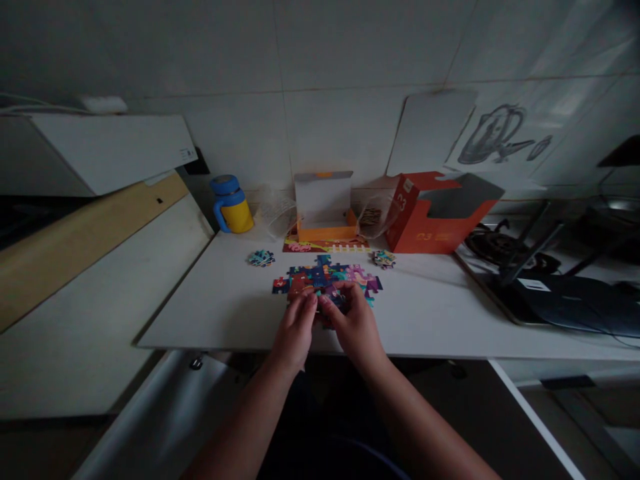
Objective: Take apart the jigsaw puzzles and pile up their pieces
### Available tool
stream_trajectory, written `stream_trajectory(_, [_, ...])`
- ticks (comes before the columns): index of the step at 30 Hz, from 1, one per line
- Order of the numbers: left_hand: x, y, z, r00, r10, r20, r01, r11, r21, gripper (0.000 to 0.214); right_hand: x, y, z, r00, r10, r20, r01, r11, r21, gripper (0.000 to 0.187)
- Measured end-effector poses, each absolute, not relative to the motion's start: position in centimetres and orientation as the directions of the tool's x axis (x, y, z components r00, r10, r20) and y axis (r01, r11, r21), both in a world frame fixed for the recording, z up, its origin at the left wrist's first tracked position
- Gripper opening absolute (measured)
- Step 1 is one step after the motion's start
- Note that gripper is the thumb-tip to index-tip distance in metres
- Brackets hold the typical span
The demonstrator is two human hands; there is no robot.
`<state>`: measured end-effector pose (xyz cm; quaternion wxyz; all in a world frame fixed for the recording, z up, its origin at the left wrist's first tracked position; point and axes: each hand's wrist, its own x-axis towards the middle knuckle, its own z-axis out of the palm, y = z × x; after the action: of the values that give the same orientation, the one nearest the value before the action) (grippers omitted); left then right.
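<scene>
A partly joined jigsaw puzzle (313, 275), dark blue with brown, pink and purple areas, lies on the white tabletop in front of me. Over its near edge my two hands meet. My right hand (358, 327) is closed on a dark puzzle piece (340, 300), thumb on top and fingers curled round. Close beside it, my left hand (296, 328) pinches a puzzle piece between thumb and fingers; a bit of green shows at the fingertips. My fingers hide much of both pieces and the puzzle's near part.
Small piles of loose pieces lie left (261, 258) and right (384, 259) behind the puzzle. Farther back stand a blue-yellow flask (237, 212), an open orange box (327, 231) on a printed strip (320, 247), and a red box (427, 227). A gas stove (500, 250) is at right.
</scene>
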<state>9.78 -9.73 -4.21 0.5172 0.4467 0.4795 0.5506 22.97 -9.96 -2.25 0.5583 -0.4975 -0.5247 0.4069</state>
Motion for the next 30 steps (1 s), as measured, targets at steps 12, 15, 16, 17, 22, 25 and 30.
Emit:
stream_trajectory(12, [8.3,-9.6,-4.2,-0.092,0.992,0.085,-0.088,-0.093,0.992,0.036,23.5,-9.8,-2.6,0.110,0.994,0.013,-0.168,0.032,-0.985,0.042])
stream_trajectory(15, [7.9,-9.5,-4.8,-0.105,0.990,0.093,-0.040,-0.098,0.994,0.036,23.6,-9.7,-3.0,0.103,0.995,0.015,-0.161,0.031,-0.986,0.042])
stream_trajectory(16, [7.6,-9.4,-5.0,-0.117,0.989,0.086,-0.041,-0.091,0.995,0.037,23.8,-9.6,-3.2,0.101,0.995,0.017,-0.169,0.034,-0.985,0.043])
stream_trajectory(17, [7.3,-9.3,-5.0,-0.135,0.988,0.078,-0.043,-0.084,0.996,0.038,24.1,-9.5,-3.3,0.105,0.994,0.021,-0.175,0.039,-0.984,0.043])
stream_trajectory(22, [3.4,-7.2,-4.5,-0.289,0.945,0.152,0.069,-0.138,0.988,0.046,28.5,-7.1,-3.6,0.248,0.965,0.088,-0.067,0.107,-0.992,0.052])
stream_trajectory(25, [-0.5,-3.9,-3.7,-0.348,0.900,0.263,0.203,-0.202,0.958,0.046,33.2,-3.9,-3.6,0.347,0.931,0.111,0.050,0.100,-0.994,0.068])
stream_trajectory(30, [-6.5,3.6,-3.4,-0.415,0.861,0.293,0.368,-0.136,0.920,0.040,39.7,1.9,-3.4,0.412,0.896,0.164,0.436,-0.035,-0.899,0.056])
